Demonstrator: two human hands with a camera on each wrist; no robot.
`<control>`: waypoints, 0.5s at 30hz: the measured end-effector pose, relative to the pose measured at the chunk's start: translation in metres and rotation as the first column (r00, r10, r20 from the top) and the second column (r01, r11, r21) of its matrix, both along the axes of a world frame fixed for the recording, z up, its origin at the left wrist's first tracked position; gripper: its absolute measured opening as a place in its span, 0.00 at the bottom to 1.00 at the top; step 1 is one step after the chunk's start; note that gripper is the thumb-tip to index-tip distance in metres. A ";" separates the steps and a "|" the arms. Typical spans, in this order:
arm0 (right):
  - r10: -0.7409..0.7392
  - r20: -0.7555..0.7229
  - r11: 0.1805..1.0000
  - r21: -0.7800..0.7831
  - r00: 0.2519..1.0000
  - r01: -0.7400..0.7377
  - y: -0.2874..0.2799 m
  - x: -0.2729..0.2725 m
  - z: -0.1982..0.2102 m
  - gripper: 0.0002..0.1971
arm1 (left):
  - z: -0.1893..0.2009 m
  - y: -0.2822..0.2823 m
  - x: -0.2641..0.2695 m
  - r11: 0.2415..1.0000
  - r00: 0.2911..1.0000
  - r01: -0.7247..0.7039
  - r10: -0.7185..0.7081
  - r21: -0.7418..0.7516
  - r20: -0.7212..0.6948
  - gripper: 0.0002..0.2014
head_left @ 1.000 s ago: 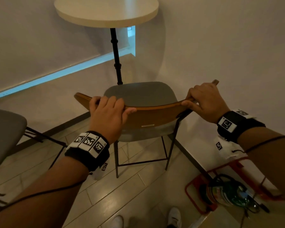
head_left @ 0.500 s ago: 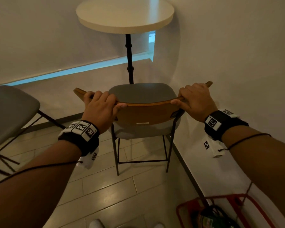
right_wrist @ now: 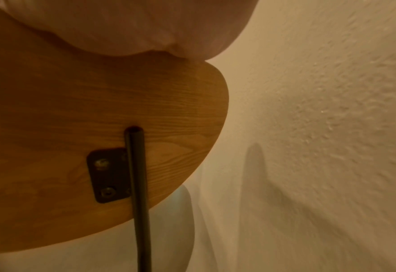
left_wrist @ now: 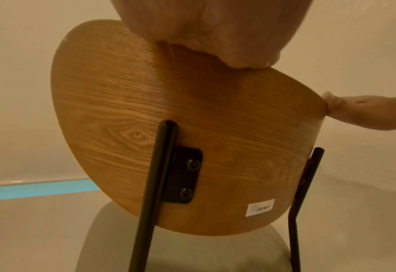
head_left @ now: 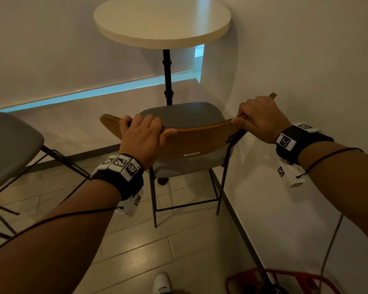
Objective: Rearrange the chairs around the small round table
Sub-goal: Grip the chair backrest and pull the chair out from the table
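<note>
A chair point(head_left: 185, 117) with a grey seat, black metal legs and a curved wooden backrest point(head_left: 200, 143) stands before the small round table point(head_left: 162, 24), its seat partly under the tabletop. My left hand point(head_left: 142, 134) grips the backrest's top edge near its left end, fingers curled over the rim. My right hand point(head_left: 259, 119) grips the top edge at the right end, close to the wall. The wooden backrest point(left_wrist: 192, 138) fills the left wrist view, my left hand point(left_wrist: 215, 33) on its rim. In the right wrist view the backrest point(right_wrist: 76, 128) sits under my right hand point(right_wrist: 134, 24).
A second grey chair point(head_left: 9, 145) stands at the left. A white wall point(head_left: 306, 71) runs close along the right side of the chair. A red wire rack point(head_left: 285, 281) sits on the floor at bottom right. My shoe point(head_left: 162, 283) is behind the chair.
The chair has moved forward toward the table with both hands holding its backrest. The second chair has come further into view at the left, and the red rack has dropped toward the bottom edge.
</note>
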State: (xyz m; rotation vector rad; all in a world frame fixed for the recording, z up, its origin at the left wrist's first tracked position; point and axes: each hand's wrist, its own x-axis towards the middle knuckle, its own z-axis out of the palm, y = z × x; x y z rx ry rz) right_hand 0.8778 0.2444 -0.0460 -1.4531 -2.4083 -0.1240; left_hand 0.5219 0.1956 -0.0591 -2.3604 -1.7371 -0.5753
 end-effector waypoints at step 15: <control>-0.061 0.146 0.998 0.006 0.987 0.060 0.056 0.035 0.004 0.37 | -0.004 0.025 0.049 0.996 0.995 -0.094 0.094 -0.001 0.024 0.23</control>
